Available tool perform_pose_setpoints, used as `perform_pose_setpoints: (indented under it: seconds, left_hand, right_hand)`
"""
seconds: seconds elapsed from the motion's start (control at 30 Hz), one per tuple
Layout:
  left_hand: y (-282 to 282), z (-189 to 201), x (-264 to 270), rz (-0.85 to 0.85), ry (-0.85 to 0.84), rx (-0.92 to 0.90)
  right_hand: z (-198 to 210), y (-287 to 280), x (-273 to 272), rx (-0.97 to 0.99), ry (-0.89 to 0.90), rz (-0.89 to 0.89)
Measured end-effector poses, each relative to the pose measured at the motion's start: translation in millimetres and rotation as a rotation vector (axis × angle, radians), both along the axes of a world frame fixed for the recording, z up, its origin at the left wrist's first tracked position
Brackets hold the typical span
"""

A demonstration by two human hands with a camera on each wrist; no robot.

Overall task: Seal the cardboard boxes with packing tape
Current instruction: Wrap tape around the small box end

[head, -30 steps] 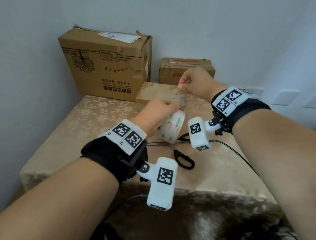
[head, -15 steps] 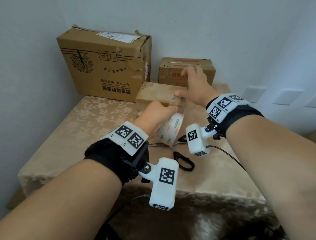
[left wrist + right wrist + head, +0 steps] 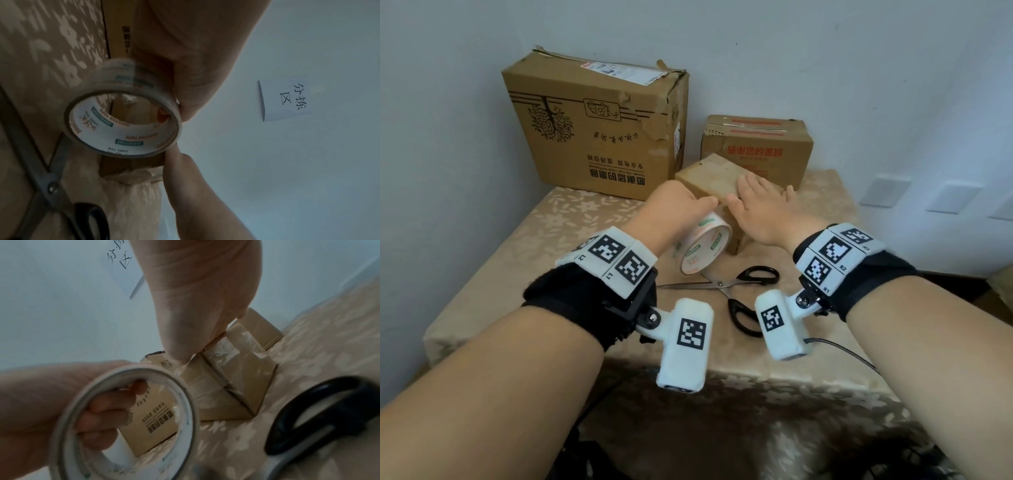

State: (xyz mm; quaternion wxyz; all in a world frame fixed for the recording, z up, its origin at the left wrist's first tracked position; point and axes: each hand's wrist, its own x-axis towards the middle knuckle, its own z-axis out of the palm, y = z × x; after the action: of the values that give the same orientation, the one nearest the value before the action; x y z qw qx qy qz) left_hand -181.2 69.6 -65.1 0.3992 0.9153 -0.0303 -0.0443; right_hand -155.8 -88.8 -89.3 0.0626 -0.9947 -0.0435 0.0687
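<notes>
Nearest the person, a pair of black-handled steel scissors point(image 3: 736, 291) lies open on the table's beige flower-patterned cloth point(image 3: 510, 270), just in front of both hands. Above the blades, the left hand point(image 3: 671, 212) grips a roll of clear packing tape with a white printed core point(image 3: 703, 246); the right wrist view shows its fingers point(image 3: 111, 404) curled through the core, and the roll hangs tilted just beside the near face of the small brown cardboard box point(image 3: 717, 178). The right hand point(image 3: 760, 205) lies flat on top of that small box, fingers straight and spread, pressing down with nothing in its grip. The two hands are close together at the box's near top edge, thumbs almost meeting. Behind the small box stands a medium brown cardboard box with red print point(image 3: 756, 147), and to its left, against the pale wall point(image 3: 825, 51), a large worn brown cardboard box with black print point(image 3: 592, 130). A white paper note with handwritten characters point(image 3: 287, 100) hangs on the wall.
</notes>
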Motion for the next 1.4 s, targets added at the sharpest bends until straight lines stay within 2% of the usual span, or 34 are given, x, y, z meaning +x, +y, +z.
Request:
perform_pose_setpoints:
  seconds: [0.13, 0.57, 0.77, 0.97, 1.1, 1.17, 1.27, 1.3, 1.33, 1.4]
  left_hand:
    - [8, 0, 5, -0.041, -0.083, 0.172]
    - [-2, -18, 15, -0.066, -0.084, 0.294]
    - [4, -18, 20, -0.059, -0.052, 0.127]
    - [13, -19, 19, -0.167, -0.143, 0.108]
    - [20, -18, 19, -0.212, -0.169, 0.036]
    - [22, -18, 19, -0.250, -0.143, 0.008]
    - [24, -19, 16, -0.312, -0.080, 0.020]
    - [24, -17, 14, -0.323, -0.063, 0.036]
    - [24, -16, 11, -0.330, -0.058, 0.049]
    - [22, -13, 4, -0.334, -0.095, 0.089]
  right_hand:
    - [5, 3, 4, -0.061, 0.027, -0.075]
    - [-4, 7, 5, -0.069, -0.011, -0.099]
    - [-6, 6, 2, -0.100, -0.048, -0.118]
    - [-8, 25, 11, -0.059, -0.061, -0.238]
    - [0, 18, 7, 0.112, 0.008, -0.231]
    - [6, 9, -1, 0.246, -0.056, -0.212]
    - [14, -2, -22, 0.285, -0.342, -0.151]
    - [16, -3, -31, 0.290, -0.341, -0.115]
    - [17, -3, -40, 0.295, -0.268, -0.075]
    - [15, -1, -57, 0.242, -0.038, 0.018]
